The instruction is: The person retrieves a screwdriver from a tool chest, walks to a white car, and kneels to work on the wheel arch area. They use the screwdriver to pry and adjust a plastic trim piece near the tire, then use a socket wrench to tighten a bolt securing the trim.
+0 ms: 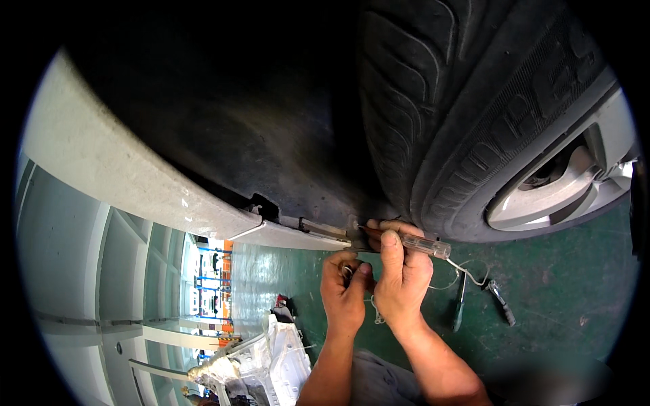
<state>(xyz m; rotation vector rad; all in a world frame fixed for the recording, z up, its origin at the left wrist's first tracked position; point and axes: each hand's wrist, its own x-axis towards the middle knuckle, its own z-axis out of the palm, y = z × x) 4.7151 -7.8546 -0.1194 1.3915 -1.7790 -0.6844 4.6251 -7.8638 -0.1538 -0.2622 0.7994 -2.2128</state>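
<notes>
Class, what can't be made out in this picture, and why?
All in the head view:
What the left hand may hold: its curled fingers cover it.
Part of the white wire: the right hand hides it.
The tip of the tool: too small and dark.
The tire's top: cut off by the picture's edge.
Dark shape, lower right: blurred.

Vehicle workshop; car wheel [450, 152], upper right; pale body panel [139, 152], left; green floor [552, 287], lower right, bearing green-handled tool [460, 304]; white vehicle-body-like structure [284, 352], lower left of centre.
</notes>
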